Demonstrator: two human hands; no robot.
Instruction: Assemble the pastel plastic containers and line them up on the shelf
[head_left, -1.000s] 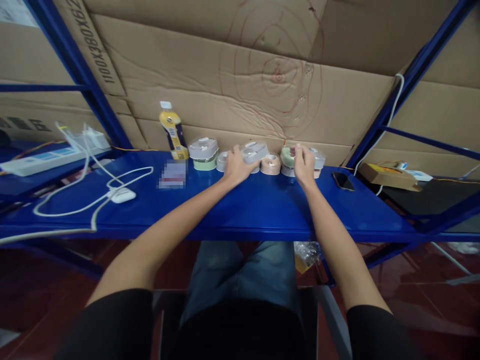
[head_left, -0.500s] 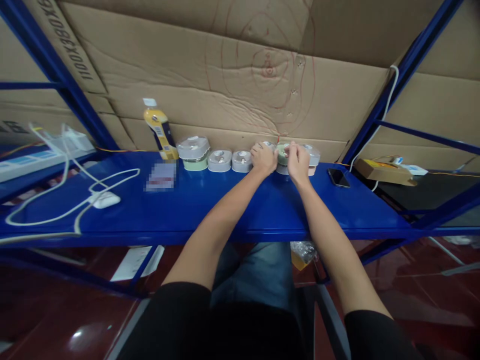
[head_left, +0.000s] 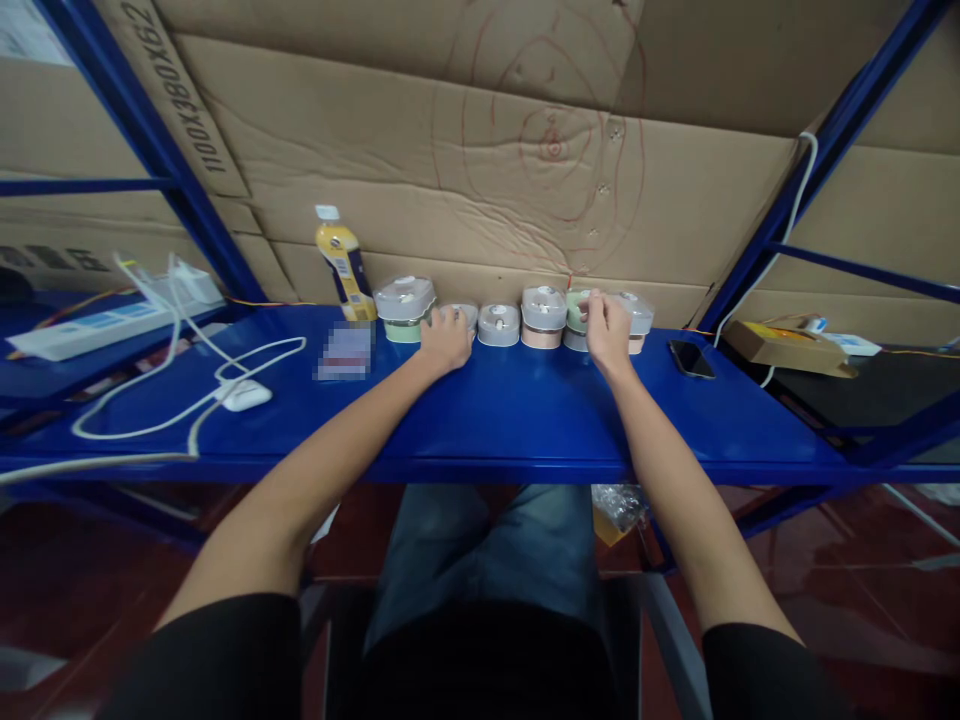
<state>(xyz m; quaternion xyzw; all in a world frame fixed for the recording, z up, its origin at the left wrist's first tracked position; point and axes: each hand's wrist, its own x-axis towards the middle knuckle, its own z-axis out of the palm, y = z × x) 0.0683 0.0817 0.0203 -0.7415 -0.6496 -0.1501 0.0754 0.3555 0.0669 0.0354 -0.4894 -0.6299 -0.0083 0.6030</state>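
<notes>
A row of small rounded containers stands along the back of the blue shelf. My left hand lies with fingers spread over the front of a grey container, beside a green container with a clear lid. My right hand has its fingers curled together in front of a green-topped grey container; what the fingertips grip, if anything, is hidden. Between my hands sit a low grey container and a pink container with a clear lid. Another pink container is partly behind my right hand.
A yellow drink bottle and a blurred-out flat item are at the left. A white charger with cable lies near a power strip. On the right are a phone and a cardboard box.
My left hand has moved left from the pink container to the grey container near the green one. My right hand stays by the green-topped container. The camera view has shifted slightly.
</notes>
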